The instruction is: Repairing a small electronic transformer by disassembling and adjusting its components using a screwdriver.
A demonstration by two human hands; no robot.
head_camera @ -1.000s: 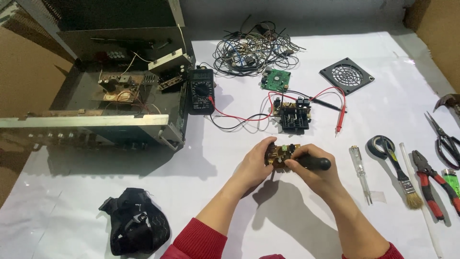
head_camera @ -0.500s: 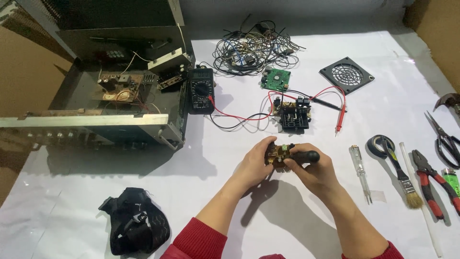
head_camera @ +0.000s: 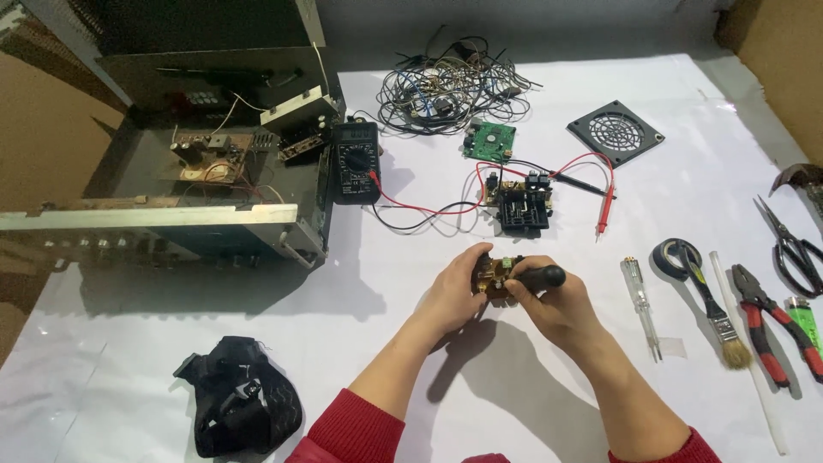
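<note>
1. Turning the black-handled screwdriver [head_camera: 538, 277] inward: a second ago its handle lay farther out at 3 o'clock of the part; now it sits closer over the right hand [head_camera: 549, 302], so the driving work on the part carries on.
2. The small brown circuit board with a green terminal block [head_camera: 495, 276] has barely moved; it sits at the centre of the white table cover [head_camera: 411, 283], at 6 o'clock of the black heat-sinked circuit module [head_camera: 519, 202].
3. Left hand [head_camera: 454, 291]: fingers curled round the board's left edge, pinching it firmly, wrist coming up from 7 o'clock.
4. Right hand: fist closed round the screwdriver handle, thumb on top, forearm coming in from 5 o'clock; the tip is hidden against the board.
5. At 11 o'clock, the black digital multimeter [head_camera: 355, 160] with its red and black leads stays put beside the opened grey metal chassis [head_camera: 171, 197].
6. At 3 o'clock lie the clear-handled tester screwdriver [head_camera: 641, 304], the small bristle brush [head_camera: 720, 330] and the red-handled pliers [head_camera: 767, 321], untouched.
</note>
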